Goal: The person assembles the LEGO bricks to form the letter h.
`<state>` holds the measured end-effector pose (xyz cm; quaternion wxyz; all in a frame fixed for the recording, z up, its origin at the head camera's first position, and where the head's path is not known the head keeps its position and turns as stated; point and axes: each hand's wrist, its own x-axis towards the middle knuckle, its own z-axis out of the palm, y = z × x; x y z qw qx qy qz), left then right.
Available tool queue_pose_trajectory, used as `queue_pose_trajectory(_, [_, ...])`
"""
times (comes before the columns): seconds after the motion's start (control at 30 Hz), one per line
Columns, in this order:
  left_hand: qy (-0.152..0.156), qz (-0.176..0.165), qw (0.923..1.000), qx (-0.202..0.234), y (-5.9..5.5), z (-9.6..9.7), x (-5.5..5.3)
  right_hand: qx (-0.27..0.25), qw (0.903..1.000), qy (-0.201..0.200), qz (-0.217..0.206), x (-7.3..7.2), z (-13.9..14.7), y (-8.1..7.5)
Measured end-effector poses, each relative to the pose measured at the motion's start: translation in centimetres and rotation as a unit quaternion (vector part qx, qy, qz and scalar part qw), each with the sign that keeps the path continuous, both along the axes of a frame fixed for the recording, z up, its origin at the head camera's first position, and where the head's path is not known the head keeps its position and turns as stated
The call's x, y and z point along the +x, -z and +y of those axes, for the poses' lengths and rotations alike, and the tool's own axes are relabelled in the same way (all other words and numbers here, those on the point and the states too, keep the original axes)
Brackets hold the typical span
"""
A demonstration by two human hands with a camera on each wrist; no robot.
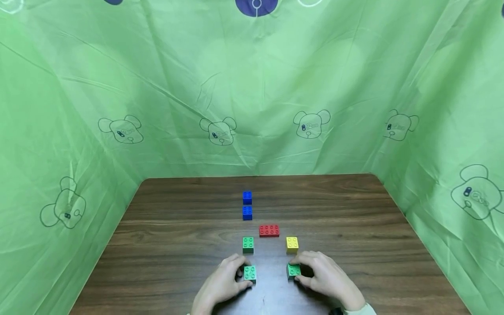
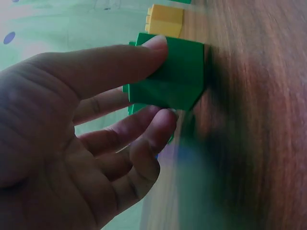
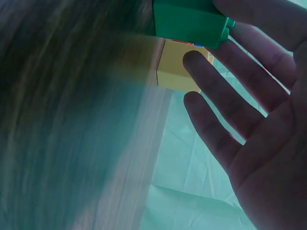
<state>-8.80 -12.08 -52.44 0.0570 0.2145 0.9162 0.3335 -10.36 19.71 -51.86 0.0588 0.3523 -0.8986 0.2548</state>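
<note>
Near the front of the table my left hand pinches a green toy brick between thumb and fingers. In the left wrist view the thumb lies on that brick's flat side. Opposite, my right hand pinches a second green brick, its thumb at the near side and a finger at the far side. Two fingers of this hand stand spread away from the brick in the right wrist view. A third green brick sits beyond the left hand, and a yellow brick beyond the right.
A longer red brick lies farther back between the two rows. Two blue bricks stand one behind the other toward the back of the wooden table. A green printed cloth hangs behind and along both sides.
</note>
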Motion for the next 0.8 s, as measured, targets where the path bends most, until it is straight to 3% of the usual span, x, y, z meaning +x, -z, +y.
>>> queue_pose_trajectory(0.17, [0.005, -0.011, 0.9997, 0.023, 0.2, 0.2, -0.2, -0.006, 1.0, 0.004, -0.006, 0.0, 0.0, 0.1])
queue_pose_trajectory(0.33, [0.016, 0.007, 0.9996, 0.023, -0.1, 0.9, -0.2, -0.007, 0.9997, 0.009, -0.023, 0.0, 0.0, 0.1])
queue_pose_trajectory(0.6, [0.039, -0.011, 0.9991, 0.008, -0.7, 2.9, 0.2, -0.002, 0.9991, 0.013, -0.04, -0.2, -0.1, 0.1])
queue_pose_trajectory(0.8, [0.051, 0.001, 0.9987, -0.006, -0.3, 3.7, 0.3, -0.001, 0.9984, 0.012, -0.055, -0.2, -0.1, 0.0])
